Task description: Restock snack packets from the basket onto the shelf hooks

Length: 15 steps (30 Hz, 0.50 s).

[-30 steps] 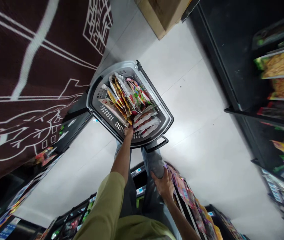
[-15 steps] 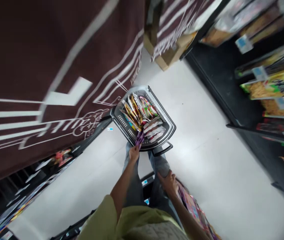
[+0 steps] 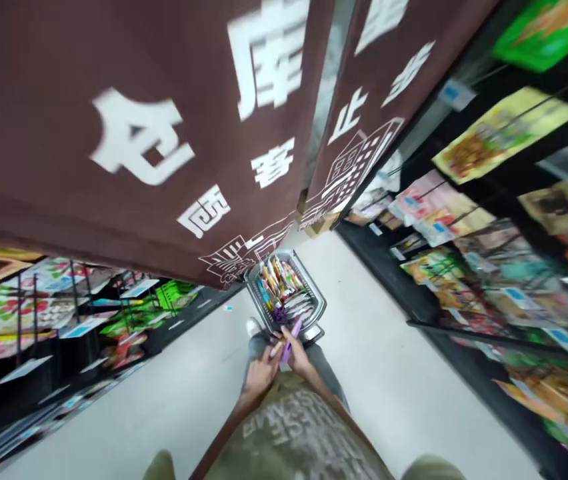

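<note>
Just above my lap, a narrow purple packet (image 3: 292, 339) is held up in front of the basket. My right hand (image 3: 298, 359) grips it from the right side. From the left, my left hand (image 3: 261, 372) meets it with bent fingers, pinching at its left edge; the fingertips are blurred and small. Directly beyond both hands stands a grey shopping basket (image 3: 320, 308) with a black rim, on the floor near my feet. Inside it lie several snack packets (image 3: 275, 279), some upright on edge, and a dark purple packet (image 3: 279, 313) at the near side.
A brown curtain (image 3: 154, 213) with white lettering hangs close ahead and to the left. Shelves of bagged goods (image 3: 469, 280) line the right, and another rack (image 3: 129, 300) stands on the left. A cardboard box (image 3: 321, 225) sits behind the basket on the pale floor (image 3: 379, 373).
My left hand has drawn back from the basket toward my lap. My right hand has left my knee and come up to the purple packet. The view has tilted upward.
</note>
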Each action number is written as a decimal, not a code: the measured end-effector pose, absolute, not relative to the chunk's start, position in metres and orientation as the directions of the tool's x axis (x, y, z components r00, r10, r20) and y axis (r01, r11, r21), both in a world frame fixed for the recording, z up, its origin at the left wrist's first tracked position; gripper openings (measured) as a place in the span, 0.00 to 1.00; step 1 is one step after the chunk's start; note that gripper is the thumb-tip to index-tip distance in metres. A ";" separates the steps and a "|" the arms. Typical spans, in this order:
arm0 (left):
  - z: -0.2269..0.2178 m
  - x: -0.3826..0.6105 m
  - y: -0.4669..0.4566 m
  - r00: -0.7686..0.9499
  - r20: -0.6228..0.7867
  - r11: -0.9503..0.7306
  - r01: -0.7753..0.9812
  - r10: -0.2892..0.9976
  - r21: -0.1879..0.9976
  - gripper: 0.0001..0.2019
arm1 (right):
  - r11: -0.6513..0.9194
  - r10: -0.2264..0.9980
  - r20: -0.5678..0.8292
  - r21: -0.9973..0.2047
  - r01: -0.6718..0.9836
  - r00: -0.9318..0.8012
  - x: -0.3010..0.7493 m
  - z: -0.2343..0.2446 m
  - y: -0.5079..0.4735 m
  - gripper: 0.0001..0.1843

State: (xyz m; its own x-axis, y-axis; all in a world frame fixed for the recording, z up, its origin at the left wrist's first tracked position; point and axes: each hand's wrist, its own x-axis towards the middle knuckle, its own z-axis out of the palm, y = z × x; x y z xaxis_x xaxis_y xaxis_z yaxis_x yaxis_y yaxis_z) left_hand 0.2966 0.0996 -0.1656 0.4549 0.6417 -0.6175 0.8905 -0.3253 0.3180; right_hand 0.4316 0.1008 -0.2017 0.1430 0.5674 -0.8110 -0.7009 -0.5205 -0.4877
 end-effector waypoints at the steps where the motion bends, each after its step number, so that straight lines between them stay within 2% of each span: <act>1: -0.151 0.297 0.099 0.496 -0.584 -0.385 0.868 0.643 0.314 0.27 | -0.473 0.578 -0.800 -0.491 -0.732 0.163 0.429 -0.187 0.106 0.24; 4: -0.118 0.302 0.102 0.537 -0.501 -0.401 0.842 0.678 0.360 0.28 | -0.342 0.602 -0.760 -0.523 -0.781 0.245 0.427 -0.150 0.115 0.25; 9: -0.089 0.302 0.128 0.480 -0.409 -0.112 0.743 0.776 0.660 0.33 | -0.141 0.634 -0.673 -0.584 -0.800 0.380 0.421 -0.108 0.134 0.23; 12: -0.085 0.288 0.150 0.625 -0.433 -0.007 0.575 0.649 0.818 0.27 | -0.023 0.634 -0.602 -0.642 -0.766 0.486 0.407 -0.090 0.148 0.27; 15: -0.089 0.270 0.174 0.756 -0.362 -0.032 0.451 0.546 0.892 0.24 | 0.086 0.626 -0.516 -0.699 -0.710 0.584 0.389 -0.079 0.152 0.24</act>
